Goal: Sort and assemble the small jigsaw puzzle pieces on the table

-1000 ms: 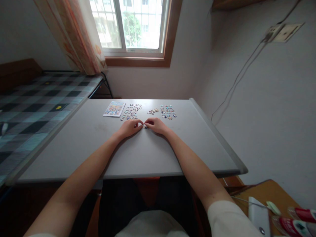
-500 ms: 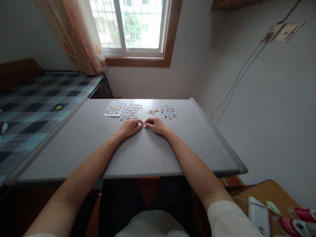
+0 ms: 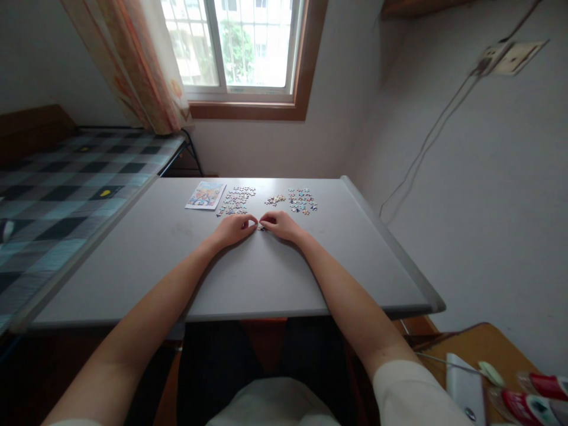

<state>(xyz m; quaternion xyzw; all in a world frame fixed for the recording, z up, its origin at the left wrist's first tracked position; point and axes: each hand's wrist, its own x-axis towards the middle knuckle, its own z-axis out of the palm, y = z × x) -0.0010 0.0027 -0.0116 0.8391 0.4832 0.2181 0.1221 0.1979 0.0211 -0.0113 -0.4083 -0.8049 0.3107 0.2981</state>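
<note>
My left hand [image 3: 237,228] and my right hand [image 3: 278,223] meet near the middle of the grey table, fingertips almost touching. Both are closed in a pinch around small puzzle pieces [image 3: 262,228] whose shape is mostly hidden. Beyond the left hand lie rows of puzzle pieces [image 3: 239,200]. A small loose heap [image 3: 275,200] sits behind the right hand, with another group of colourful pieces [image 3: 302,201] to its right. The picture sheet [image 3: 206,195] lies flat at the back left, beside the left rows.
The grey table [image 3: 133,254] stands below a window. A bed [image 3: 89,177] is at the left. At the lower right, a wooden surface [image 3: 501,343] holds a white device [image 3: 465,384] and red-labelled bottles [image 3: 528,408]. A cable hangs on the right wall.
</note>
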